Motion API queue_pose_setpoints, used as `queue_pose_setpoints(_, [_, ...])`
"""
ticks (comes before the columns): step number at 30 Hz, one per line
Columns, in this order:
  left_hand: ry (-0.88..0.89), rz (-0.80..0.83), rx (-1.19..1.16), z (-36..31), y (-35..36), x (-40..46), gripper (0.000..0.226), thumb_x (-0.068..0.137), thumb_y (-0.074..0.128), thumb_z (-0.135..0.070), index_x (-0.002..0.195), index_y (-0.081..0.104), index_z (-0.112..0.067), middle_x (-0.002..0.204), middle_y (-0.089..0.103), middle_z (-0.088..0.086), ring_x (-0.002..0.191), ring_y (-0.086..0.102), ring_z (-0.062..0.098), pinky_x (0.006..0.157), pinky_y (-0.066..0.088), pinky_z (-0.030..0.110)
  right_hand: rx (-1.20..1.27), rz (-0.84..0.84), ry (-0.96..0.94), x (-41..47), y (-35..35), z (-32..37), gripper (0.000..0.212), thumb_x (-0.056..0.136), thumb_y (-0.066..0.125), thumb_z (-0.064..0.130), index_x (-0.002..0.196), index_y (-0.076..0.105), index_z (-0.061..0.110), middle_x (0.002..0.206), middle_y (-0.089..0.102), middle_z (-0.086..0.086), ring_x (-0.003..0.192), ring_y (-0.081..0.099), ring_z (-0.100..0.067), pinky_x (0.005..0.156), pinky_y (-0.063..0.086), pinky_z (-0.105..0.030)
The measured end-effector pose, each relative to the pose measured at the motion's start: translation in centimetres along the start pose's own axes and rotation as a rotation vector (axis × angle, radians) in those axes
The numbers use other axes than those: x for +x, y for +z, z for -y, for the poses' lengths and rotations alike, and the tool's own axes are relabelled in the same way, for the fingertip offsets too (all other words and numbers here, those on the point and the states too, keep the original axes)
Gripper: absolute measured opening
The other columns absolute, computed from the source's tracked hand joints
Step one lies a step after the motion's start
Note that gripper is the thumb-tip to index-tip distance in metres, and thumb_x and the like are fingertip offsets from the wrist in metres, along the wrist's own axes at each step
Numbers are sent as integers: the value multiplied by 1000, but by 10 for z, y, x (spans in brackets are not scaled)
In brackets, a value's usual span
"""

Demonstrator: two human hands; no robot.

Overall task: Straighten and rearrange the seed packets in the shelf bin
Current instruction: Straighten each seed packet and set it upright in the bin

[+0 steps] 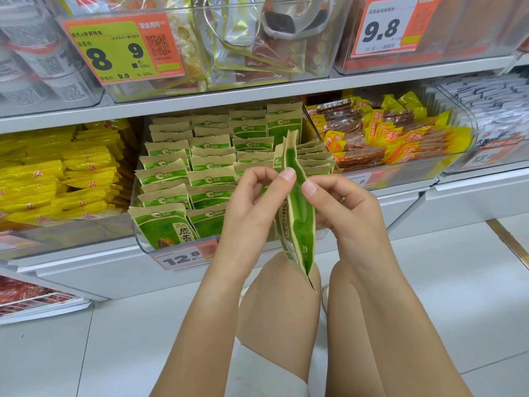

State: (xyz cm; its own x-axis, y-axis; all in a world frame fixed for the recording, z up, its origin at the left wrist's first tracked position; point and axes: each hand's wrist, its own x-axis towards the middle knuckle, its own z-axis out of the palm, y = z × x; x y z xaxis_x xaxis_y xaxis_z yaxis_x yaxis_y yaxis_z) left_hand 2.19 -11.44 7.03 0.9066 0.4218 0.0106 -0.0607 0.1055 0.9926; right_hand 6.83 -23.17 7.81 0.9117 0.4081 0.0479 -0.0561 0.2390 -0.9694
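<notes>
Seed packets, green-and-tan paper, were pinched edge-on between my left hand and right hand before the clear plastic shelf bin; squaring them, then reslotting, seemed next.

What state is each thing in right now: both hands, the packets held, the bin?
Left hand: grip pinching the held packets' left side.
Right hand: grip pinching their right side.
Held packets: out of the bin, edge-on, upright.
Seed packets in bin: standing in rows, some leaning.
Shelf bin: nearly full, on the shelf.
</notes>
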Motion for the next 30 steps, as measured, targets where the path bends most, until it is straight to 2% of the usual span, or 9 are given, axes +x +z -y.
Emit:
queue_pose_setpoints(5, [-31,-23,-27,0,2,-1,48,77,63,-50,102,60,-8,88,66,-1,88,64,21,91,49,56,-29,-36,32,1,1,1,12,77,65,23,68,73,24,68,69,3,61,62,-14,53,48,-26])
queue_pose_setpoints(9, [-38,0,-43,3,2,0,46,73,63,-53,97,60,-14,88,65,0,87,62,20,91,49,56,-36,-89,-15,0,3,4,23,86,65,4,66,66,14,54,62,8,47,54,-5,44,41,-16])
queue_pose_setpoints(12, [-54,77,-43,6,2,0,45,73,67,-50,101,57,-17,95,67,-6,90,65,13,86,53,43,-46,-145,-79,0,4,5,23,88,57,-6,69,61,7,47,56,13,42,50,1,42,39,-12])
queue_pose_setpoints(14, [-69,138,-18,8,1,1,53,72,74,-42,114,53,-18,113,67,-5,101,66,12,85,54,29,-42,-183,-120,3,3,7,24,88,59,-6,69,61,9,47,55,15,44,49,2,45,39,-11])
queue_pose_setpoints(16, [-81,189,21,10,1,-1,66,68,79,-36,124,48,-21,125,63,-1,111,64,13,89,55,30,-18,-207,-158,7,2,10,23,86,64,0,67,63,13,52,57,15,49,51,0,48,42,-14])
queue_pose_setpoints(18, [-98,213,35,12,0,-3,76,59,80,-42,124,46,-26,128,61,-1,112,64,14,90,55,32,-21,-218,-192,12,0,13,21,81,65,11,64,66,22,56,59,13,53,53,-6,50,45,-19])
queue_pose_setpoints(23, [-85,127,-51,13,-2,-3,63,61,80,-40,113,49,-22,120,66,-3,105,67,14,81,55,26,-68,-151,-163,15,-4,13,8,82,67,21,75,66,18,63,64,11,59,59,-7,56,50,-22])
queue_pose_setpoints(25, [-72,57,-120,12,-3,0,62,62,79,-42,110,50,-18,117,67,-2,97,68,9,77,53,24,-100,-84,-115,12,-6,10,12,80,71,25,79,65,16,65,66,12,63,61,-3,61,52,-19])
queue_pose_setpoints(30, [-23,-61,-228,9,-4,4,45,75,79,-31,104,50,-11,90,63,-11,79,65,-1,87,55,31,-171,68,-44,2,-5,-4,13,71,71,23,75,63,14,66,65,15,66,59,0,64,46,-13])
